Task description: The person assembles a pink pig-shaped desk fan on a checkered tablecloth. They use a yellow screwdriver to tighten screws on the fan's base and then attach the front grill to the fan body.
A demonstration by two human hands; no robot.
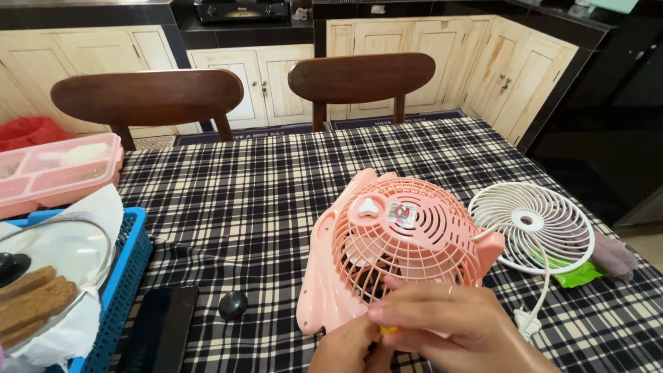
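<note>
A pink table fan body [394, 242] lies back-side up on the checked tablecloth, its rear grille facing me. At its near edge my right hand [449, 324] has its fingers pinched together on a small yellow object [387, 330] that is mostly hidden. My left hand [345, 349] sits just below and to the left, touching the fan's lower rim and the right hand; I cannot see what its fingers hold. A white fan front grille [532, 224] lies flat to the right of the fan, with a white cord [542, 283] trailing from under it.
A black phone [160, 330] and a small black knob [233, 304] lie at the left. A blue basket [124, 276] holds a glass lid and brown pieces. A pink lunch tray [55, 173] sits far left. Two wooden chairs [148, 97] stand behind the table. A green wrapper [577, 275] lies under the grille.
</note>
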